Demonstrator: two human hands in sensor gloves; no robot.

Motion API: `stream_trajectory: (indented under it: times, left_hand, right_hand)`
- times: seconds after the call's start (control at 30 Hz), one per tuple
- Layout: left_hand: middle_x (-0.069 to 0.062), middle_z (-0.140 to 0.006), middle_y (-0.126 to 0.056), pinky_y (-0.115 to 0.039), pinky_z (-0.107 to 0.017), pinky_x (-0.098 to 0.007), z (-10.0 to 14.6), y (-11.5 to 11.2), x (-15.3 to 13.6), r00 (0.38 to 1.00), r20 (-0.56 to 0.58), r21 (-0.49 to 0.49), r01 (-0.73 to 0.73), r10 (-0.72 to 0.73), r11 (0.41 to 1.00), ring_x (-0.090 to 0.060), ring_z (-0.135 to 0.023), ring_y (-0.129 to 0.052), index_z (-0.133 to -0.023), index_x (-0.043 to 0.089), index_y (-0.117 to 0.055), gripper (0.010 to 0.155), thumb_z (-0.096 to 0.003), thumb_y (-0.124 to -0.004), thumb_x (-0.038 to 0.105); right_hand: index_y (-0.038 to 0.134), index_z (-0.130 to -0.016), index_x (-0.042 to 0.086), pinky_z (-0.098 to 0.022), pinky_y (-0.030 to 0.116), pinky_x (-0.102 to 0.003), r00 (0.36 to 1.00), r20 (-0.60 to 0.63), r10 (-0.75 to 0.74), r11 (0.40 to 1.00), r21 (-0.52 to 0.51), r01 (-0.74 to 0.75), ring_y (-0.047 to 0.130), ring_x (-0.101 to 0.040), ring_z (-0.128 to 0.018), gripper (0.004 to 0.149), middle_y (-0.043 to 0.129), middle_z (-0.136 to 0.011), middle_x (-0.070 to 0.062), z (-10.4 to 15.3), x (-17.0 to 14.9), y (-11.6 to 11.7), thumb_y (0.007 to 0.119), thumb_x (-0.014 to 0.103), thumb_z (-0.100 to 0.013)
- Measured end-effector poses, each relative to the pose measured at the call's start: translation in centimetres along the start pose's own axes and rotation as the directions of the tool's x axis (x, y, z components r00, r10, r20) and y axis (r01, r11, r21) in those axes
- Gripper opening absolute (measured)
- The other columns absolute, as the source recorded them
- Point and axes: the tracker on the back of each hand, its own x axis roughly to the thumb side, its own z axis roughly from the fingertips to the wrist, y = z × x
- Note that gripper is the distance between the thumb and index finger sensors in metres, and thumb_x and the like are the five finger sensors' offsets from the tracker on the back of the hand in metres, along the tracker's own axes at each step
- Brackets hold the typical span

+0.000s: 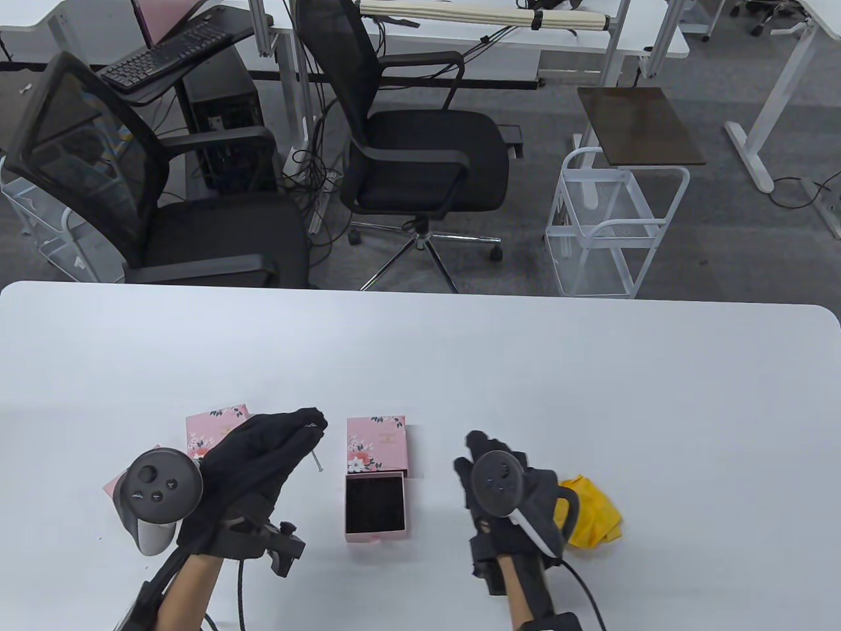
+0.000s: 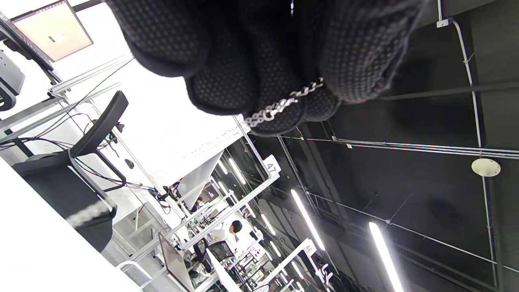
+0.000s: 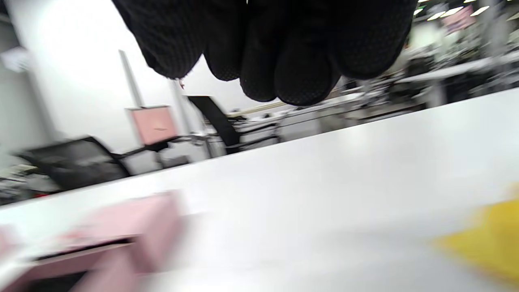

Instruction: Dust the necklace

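My left hand (image 1: 263, 453) is raised palm up left of the open pink box (image 1: 374, 503). A silver chain necklace (image 2: 279, 106) lies across its gloved fingers (image 2: 259, 61) in the left wrist view; a short end of it (image 1: 318, 460) hangs below the fingertips in the table view. My right hand (image 1: 506, 490) hovers just right of the box with nothing in it; its fingers (image 3: 284, 56) hang curled in the blurred right wrist view. A yellow cloth (image 1: 591, 516) lies on the table right beside the right hand, also in the right wrist view (image 3: 490, 243).
The box's pink floral lid (image 1: 376, 445) lies just behind the box. Another pink floral box (image 1: 213, 430) sits partly under the left hand. The white table (image 1: 591, 394) stretches far and right. Office chairs (image 1: 420, 151) and a white cart (image 1: 611, 230) stand beyond its far edge.
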Motion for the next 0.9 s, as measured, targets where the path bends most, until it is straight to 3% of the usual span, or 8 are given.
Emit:
stream_trajectory:
  times: [0.07, 0.17, 0.43, 0.6, 0.73, 0.9]
  left_hand:
    - [0.001, -0.080, -0.105, -0.084, -0.053, -0.043, 0.0, -0.1, 0.0, 1.000, 0.001, -0.006, -0.001, 0.001, 1.000, -0.023, -0.072, -0.096, -0.086, 0.029, -0.095, 0.037, -0.0547, -0.087, 0.049]
    - [0.000, -0.080, -0.105, -0.084, -0.053, -0.043, 0.0, -0.2, 0.0, 1.000, 0.005, -0.013, -0.002, 0.002, 1.000, -0.023, -0.073, -0.096, -0.086, 0.029, -0.095, 0.037, -0.0549, -0.087, 0.049]
    - [0.000, -0.080, -0.105, -0.083, -0.053, -0.044, 0.0, -0.3, 0.0, 1.000, 0.011, -0.028, -0.017, 0.018, 0.999, -0.023, -0.073, -0.096, -0.086, 0.029, -0.095, 0.037, -0.0551, -0.087, 0.048]
    - [0.000, -0.080, -0.105, -0.083, -0.053, -0.044, 0.1, -0.3, 0.1, 0.999, 0.019, -0.029, -0.031, 0.032, 0.999, -0.024, -0.073, -0.096, -0.086, 0.029, -0.095, 0.037, -0.0550, -0.087, 0.048]
    - [0.000, -0.080, -0.105, -0.083, -0.053, -0.044, 0.3, 0.1, 0.2, 0.999, 0.022, -0.022, -0.039, 0.039, 0.999, -0.024, -0.073, -0.096, -0.086, 0.029, -0.094, 0.037, -0.0551, -0.087, 0.048]
    - [0.000, -0.080, -0.105, -0.082, -0.054, -0.045, 0.2, -0.1, 0.2, 0.999, 0.017, -0.030, -0.038, 0.038, 0.999, -0.024, -0.074, -0.095, -0.086, 0.029, -0.095, 0.037, -0.0550, -0.087, 0.048]
  right_hand:
    - [0.066, -0.107, 0.010, -0.062, 0.070, -0.057, 0.991, -0.075, 0.114, 0.993, 0.043, -0.111, 0.081, -0.048, -0.081, 0.051, 0.075, -0.102, -0.025, -0.4, -3.0, 0.1, 0.076, 0.033, -0.063]
    - [0.064, -0.110, 0.012, -0.065, 0.066, -0.060, 0.947, -0.166, 0.276, 0.950, 0.193, -0.243, 0.075, -0.051, -0.086, 0.052, 0.068, -0.107, -0.027, -0.6, -6.6, 1.3, 0.076, 0.033, -0.064]
    - [0.054, -0.115, 0.013, -0.068, 0.060, -0.066, 0.900, -0.249, 0.359, 0.890, 0.382, -0.250, 0.065, -0.059, -0.094, 0.065, 0.054, -0.116, -0.031, -0.2, -9.7, 5.4, 0.080, 0.038, -0.061]
    - [0.060, -0.112, 0.012, -0.067, 0.064, -0.064, 0.903, -0.286, 0.321, 0.918, 0.327, -0.223, 0.071, -0.056, -0.090, 0.061, 0.058, -0.113, -0.030, -0.2, -9.8, 5.5, 0.081, 0.034, -0.060]
    - [0.069, -0.105, 0.016, -0.065, 0.066, -0.061, 0.912, -0.315, 0.263, 0.954, 0.225, -0.197, 0.077, -0.050, -0.083, 0.051, 0.067, -0.106, -0.026, 0.0, -10.1, 5.7, 0.083, 0.031, -0.059]
    - [0.074, -0.098, 0.020, -0.061, 0.072, -0.056, 0.910, -0.292, 0.294, 0.943, 0.242, -0.227, 0.085, -0.043, -0.074, 0.040, 0.076, -0.098, -0.021, -0.3, -9.3, 5.8, 0.084, 0.028, -0.060]
